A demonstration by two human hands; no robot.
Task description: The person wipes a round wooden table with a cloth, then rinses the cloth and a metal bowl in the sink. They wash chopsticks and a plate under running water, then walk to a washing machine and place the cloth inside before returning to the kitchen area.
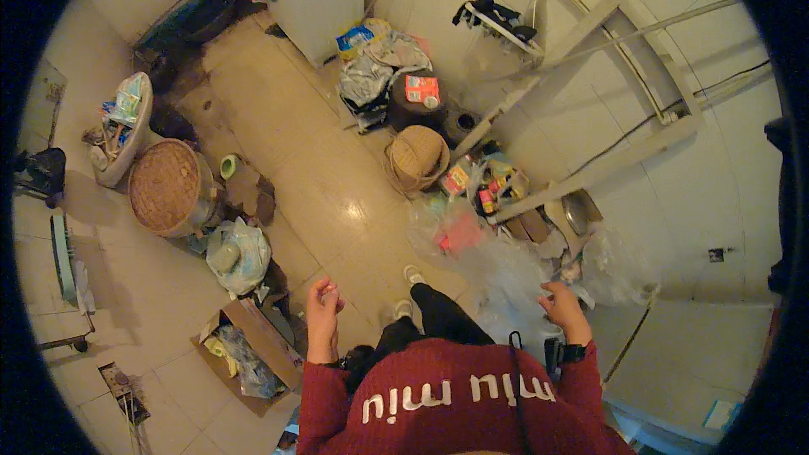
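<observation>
My left hand (pixel 323 318) hangs in front of my body on the left, its fingers loosely curled with nothing seen in them. Nearest to it is an open cardboard box (pixel 268 341) with plastic packaging inside. On the other side, my right hand (pixel 565 313) is half curled, thumb and forefinger apart, and appears to hold nothing. Clear plastic sheeting (pixel 512 284) spreads beneath and beside that hand; whether they touch I cannot tell. A pink-red bag (pixel 460 235) lies at the sheeting's far end.
A tiled floor strip (pixel 297 164) runs ahead of my shoes. At left stand a large round tub (pixel 165 186) and a bag-covered container (pixel 237 259). Along the right are a woven basket (pixel 418 155), a dark jar (pixel 414 104), bottles (pixel 486 199) and a leaning wooden frame (pixel 607 170). A white appliance (pixel 316 0) stands farther off.
</observation>
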